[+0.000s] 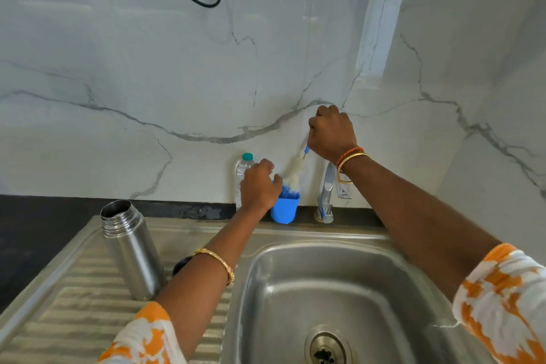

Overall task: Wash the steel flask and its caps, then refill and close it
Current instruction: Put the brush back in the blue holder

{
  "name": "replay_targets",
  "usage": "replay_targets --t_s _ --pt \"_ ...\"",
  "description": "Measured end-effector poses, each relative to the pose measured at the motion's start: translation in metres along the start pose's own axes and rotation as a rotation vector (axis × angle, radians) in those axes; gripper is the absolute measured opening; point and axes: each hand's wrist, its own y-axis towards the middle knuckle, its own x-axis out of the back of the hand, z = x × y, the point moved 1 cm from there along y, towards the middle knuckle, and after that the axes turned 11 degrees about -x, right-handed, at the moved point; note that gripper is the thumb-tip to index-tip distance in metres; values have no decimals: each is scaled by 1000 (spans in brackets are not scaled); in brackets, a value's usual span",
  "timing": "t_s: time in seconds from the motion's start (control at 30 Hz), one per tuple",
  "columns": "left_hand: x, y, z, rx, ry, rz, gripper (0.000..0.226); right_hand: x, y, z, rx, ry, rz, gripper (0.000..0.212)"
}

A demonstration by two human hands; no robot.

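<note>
Now I've got my right hand (332,134) pinching the bottle brush (292,174), left hand (260,186) gripping the blue cup (284,210); I'd lift straight, steady cup. Steel flask (130,248) stands open on the drainboard (74,298).

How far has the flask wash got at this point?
Early. Done: the steel flask stands uncapped on the drainboard, a dark cap beside it. In hand: the right hand holds a bottle brush over the blue cup, which the left hand holds. Left: scrubbing, rinsing, refilling, closing.
</note>
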Motion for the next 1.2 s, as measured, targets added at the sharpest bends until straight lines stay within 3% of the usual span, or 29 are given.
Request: replay_targets --t_s 0.13,0.3,0.43,0.53,0.6,0.73,0.87,1.03,1.2 --pt "22 1 -38 -114 81 -53 25 40 -11 2 -82 160 -59 15" --pt "35 -27 -74 -128 -29 -153 21 78 -57 6 -334 520 -163 23" --pt "40 -75 -79 -70 -177 -242 15 96 -124 13 -452 881 -190 40" --pt "34 -123 -66 -16 -277 -302 12 83 -183 24 -460 1030 -244 42" --pt "26 -159 -55 4 -282 -289 13 61 -221 32 -468 995 -154 43" --pt "15 -226 -19 85 -263 -206 14 9 -287 45 -548 776 241 46" --pt "38 -258 25 278 -258 -288 28 -16 -315 71 -606 805 339 43" --pt "96 -252 87 422 -279 -340 59 -23 -286 147 -523 939 489 4" --pt "163 -207 145 480 -336 -328 77 -42 -227 238 -392 1035 622 54"
